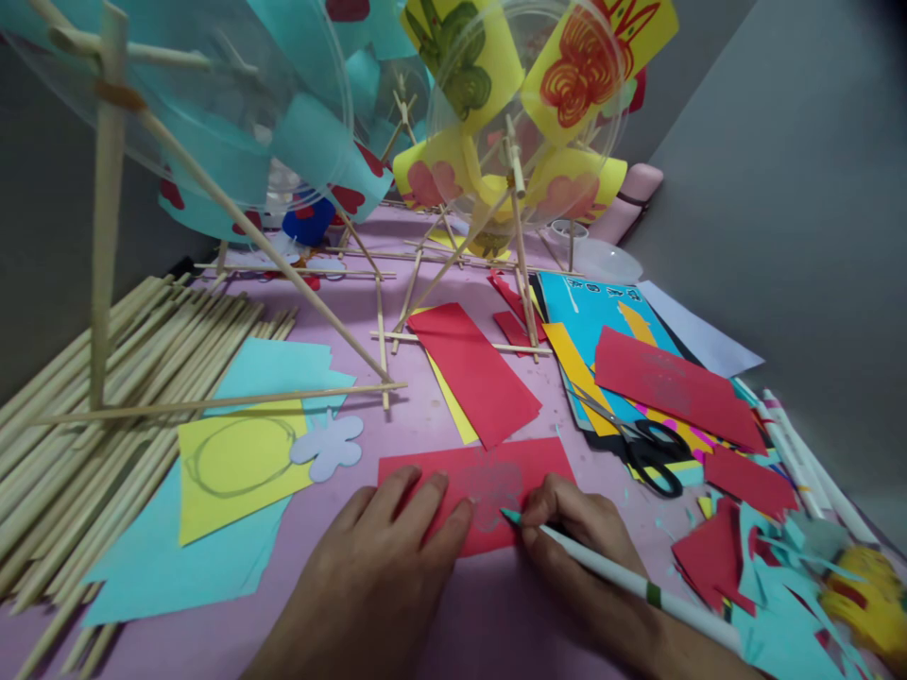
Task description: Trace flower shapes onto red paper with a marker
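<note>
Directly in front of me a red paper strip (439, 467) lies on the pink table, with a faint drawn shape near its middle. My left hand (386, 557) rests on its left part, fingers spread. Pinched in my right hand (581, 534) is a white marker pen (624, 578) with a green band, its green tip at the drawn shape. Just behind, another red strip (474, 373) overlaps a yellow one. Left of my left hand are a lilac flower cutout (332, 446) and a yellow sheet (237, 505) with a drawn oval, on light blue paper (198, 567).
Wooden sticks (106, 416) are heaped at left. Stick stands hold clear discs with blue paper (219, 161) and yellow paper (488, 66). Right are black-handled scissors (656, 458), a blue booklet (609, 307), more red strips (680, 387), several markers (797, 453) and paper scraps (786, 604).
</note>
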### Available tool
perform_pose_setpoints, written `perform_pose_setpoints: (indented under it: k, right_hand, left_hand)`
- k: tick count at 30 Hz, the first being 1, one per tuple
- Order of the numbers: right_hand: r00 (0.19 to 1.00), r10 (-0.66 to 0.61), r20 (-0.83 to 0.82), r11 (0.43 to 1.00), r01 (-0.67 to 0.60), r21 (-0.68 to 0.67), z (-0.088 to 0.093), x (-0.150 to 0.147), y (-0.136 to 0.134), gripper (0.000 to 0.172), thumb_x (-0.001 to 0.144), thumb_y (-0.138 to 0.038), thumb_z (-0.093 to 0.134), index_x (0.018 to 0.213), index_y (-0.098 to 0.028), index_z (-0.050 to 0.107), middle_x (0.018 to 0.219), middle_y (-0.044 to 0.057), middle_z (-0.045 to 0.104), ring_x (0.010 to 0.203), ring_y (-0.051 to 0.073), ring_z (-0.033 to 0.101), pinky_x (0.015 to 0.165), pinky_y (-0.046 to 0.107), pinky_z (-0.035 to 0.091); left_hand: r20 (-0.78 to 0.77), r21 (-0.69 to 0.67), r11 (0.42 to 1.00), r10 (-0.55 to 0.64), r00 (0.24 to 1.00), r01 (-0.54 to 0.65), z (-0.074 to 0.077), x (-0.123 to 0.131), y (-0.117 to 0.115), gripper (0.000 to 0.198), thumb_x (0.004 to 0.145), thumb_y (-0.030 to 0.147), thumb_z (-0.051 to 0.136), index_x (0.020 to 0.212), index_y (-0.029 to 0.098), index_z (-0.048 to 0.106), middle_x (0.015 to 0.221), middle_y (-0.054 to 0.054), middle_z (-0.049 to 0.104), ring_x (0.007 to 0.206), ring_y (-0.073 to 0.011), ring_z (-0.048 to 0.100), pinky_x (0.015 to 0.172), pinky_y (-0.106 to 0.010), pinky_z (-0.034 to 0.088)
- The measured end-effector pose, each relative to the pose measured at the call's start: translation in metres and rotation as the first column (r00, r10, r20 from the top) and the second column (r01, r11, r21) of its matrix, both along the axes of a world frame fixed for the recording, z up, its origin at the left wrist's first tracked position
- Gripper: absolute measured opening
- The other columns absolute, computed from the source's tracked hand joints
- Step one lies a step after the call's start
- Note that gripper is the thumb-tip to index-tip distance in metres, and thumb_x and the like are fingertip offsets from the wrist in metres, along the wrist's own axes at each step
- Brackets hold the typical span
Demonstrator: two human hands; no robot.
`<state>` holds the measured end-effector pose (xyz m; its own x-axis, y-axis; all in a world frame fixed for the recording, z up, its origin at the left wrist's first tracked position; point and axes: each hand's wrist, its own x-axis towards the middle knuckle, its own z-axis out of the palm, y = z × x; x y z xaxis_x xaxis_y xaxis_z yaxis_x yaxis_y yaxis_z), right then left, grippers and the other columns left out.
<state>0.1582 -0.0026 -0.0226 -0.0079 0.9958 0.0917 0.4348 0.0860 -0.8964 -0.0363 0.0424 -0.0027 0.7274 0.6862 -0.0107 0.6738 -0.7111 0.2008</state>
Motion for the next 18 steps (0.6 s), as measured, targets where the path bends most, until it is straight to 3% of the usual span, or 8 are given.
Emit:
perform_pose_setpoints:
  k: [9, 18]
  right_hand:
    - [0.997, -0.007, 0.075, 1.0, 0.006, 0.01, 0.006, -0.004, 0.005, 0.011, 0.076, -0.02, 0.042, 0.066, -0.024, 0.04, 0.05, -0.007, 0.041, 0.041, 0.011, 0.037, 0.041, 0.021, 0.029]
    - [0.987, -0.06, 0.15, 0.998, 0.056, 0.027, 0.007, -0.006, 0.005, 0.011, 0.074, -0.019, 0.04, 0.064, -0.024, 0.039, 0.048, -0.006, 0.041, 0.039, 0.01, 0.036, 0.038, 0.02, 0.029]
  left_hand:
    - [-0.021, -0.002, 1.0, -0.008, 1.0, 0.008, 0.002, 0.0, 0.0, 0.042, 0.083, 0.007, 0.046, 0.118, 0.026, 0.059, 0.117, -0.005, 0.062, 0.11, -0.0304, 0.051, 0.084, -0.046, 0.047]
    - [0.029, 0.036, 0.999, -0.04, 0.999, 0.039, -0.012, -0.004, 0.002, 0.039, 0.084, 0.014, 0.05, 0.119, 0.028, 0.058, 0.118, -0.005, 0.061, 0.109, -0.0304, 0.05, 0.084, -0.045, 0.046]
